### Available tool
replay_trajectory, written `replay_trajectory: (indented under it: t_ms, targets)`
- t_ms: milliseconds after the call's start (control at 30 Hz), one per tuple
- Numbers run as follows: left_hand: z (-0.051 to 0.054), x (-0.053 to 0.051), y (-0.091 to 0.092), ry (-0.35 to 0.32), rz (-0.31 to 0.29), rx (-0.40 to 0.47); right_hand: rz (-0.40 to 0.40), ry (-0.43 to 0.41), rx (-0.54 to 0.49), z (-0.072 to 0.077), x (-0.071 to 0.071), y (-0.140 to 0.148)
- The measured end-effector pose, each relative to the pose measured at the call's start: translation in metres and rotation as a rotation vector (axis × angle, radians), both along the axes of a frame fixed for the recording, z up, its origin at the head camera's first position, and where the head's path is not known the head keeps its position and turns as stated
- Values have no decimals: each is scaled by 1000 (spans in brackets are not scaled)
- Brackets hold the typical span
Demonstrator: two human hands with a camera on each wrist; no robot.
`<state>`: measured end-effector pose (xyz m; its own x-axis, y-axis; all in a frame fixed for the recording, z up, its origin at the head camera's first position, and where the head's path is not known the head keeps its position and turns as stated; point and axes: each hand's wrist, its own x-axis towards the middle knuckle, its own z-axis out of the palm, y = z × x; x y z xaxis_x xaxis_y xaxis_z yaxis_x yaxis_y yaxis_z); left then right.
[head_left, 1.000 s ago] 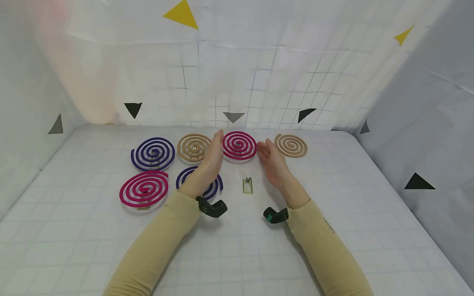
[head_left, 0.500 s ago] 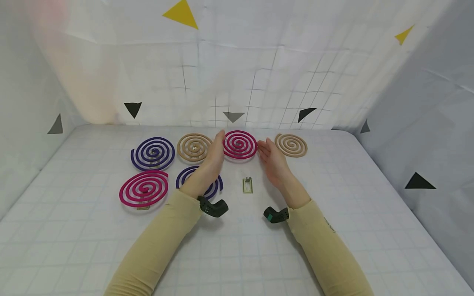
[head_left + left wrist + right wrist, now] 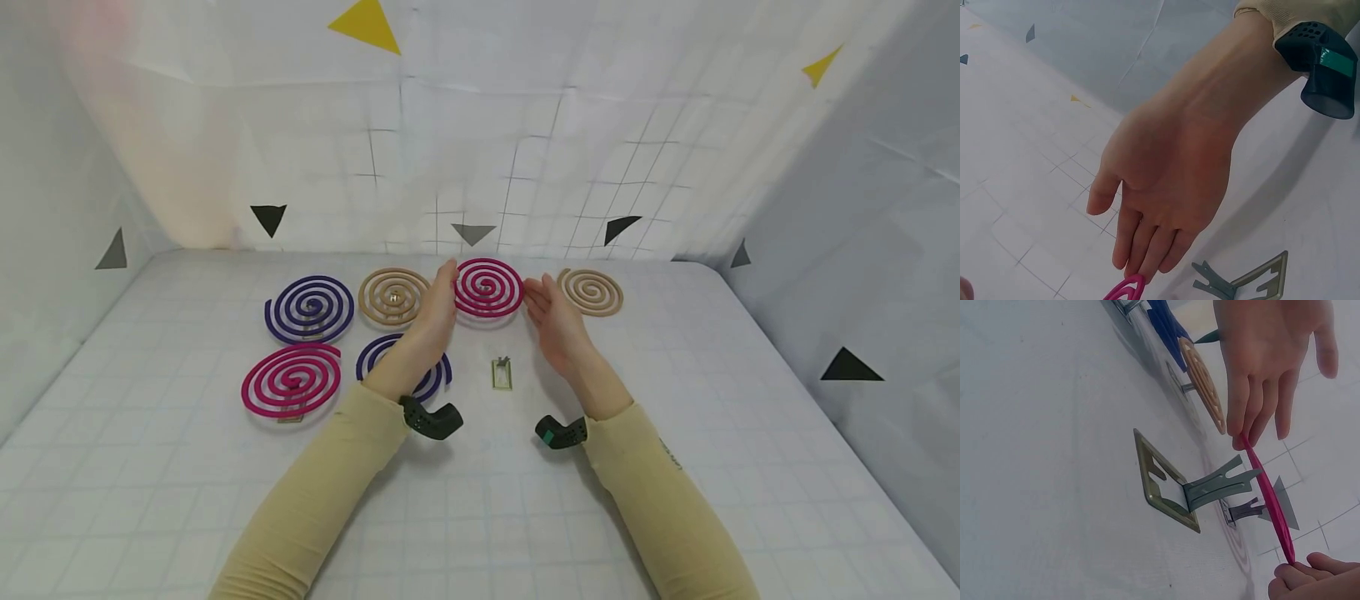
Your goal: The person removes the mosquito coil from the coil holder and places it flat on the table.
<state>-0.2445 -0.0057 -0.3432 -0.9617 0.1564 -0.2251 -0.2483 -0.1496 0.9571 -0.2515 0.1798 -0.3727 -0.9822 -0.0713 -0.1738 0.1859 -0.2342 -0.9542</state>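
Observation:
Between my two hands is a pink mosquito coil point(image 3: 487, 287), with its rim at the fingertips on both sides. My left hand point(image 3: 432, 321) touches its left edge with straight fingers, and my right hand point(image 3: 558, 329) touches the right edge, palm facing inward. Seen edge-on in the right wrist view, the coil point(image 3: 1275, 506) spans from one hand to the other, with a metal stand point(image 3: 1244, 510) close under it. Nearer to me stands a bare metal coil stand point(image 3: 1219, 492). My left forearm partly hides a dark blue coil point(image 3: 444, 367).
To the left are another dark blue coil point(image 3: 313, 307), a tan coil point(image 3: 394, 297) and a pink coil point(image 3: 294, 382), raised on stands. A second tan coil point(image 3: 592, 292) lies right of my right hand. A white sheet wall point(image 3: 480, 167) rises behind the table.
The pink coil between my hands has risen slightly and shifted a little right. Both hands have moved slightly with it, keeping their pose. The other coils have not moved.

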Motion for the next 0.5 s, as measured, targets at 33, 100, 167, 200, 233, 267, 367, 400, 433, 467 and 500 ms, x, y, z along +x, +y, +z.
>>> replay_trajectory:
  t_ms: [33, 100, 167, 200, 233, 267, 367, 400, 433, 467, 500]
  targets:
    - [0, 0, 0, -1, 1, 11, 0, 2, 0, 1, 0, 0]
    - [0, 0, 0, -2, 3, 29, -1, 2, 2, 3, 2, -1]
    - [0, 0, -1, -4, 5, 39, 1, 5, 6, 3, 2, -1]
    - [0, 0, -1, -4, 6, 47, 2, 6, 9, 3, 2, -1]
    - [0, 0, -1, -6, 9, 54, 3, 7, 11, 3, 2, 0]
    - [0, 0, -1, -6, 8, 55, 3, 7, 12, 3, 2, 0]
    - [0, 0, 0, -6, 9, 63, 4, 7, 11, 3, 1, 0]
    - [0, 0, 0, -6, 10, 67, 3, 7, 10, 2, 1, 1]
    - [0, 0, 0, -6, 10, 67, 3, 7, 10, 3, 1, 1]
    - [0, 0, 0, -6, 8, 66, 4, 8, 11, 3, 1, 1]
    - [0, 0, 0, -6, 7, 67, 5, 9, 13, 3, 1, 1]
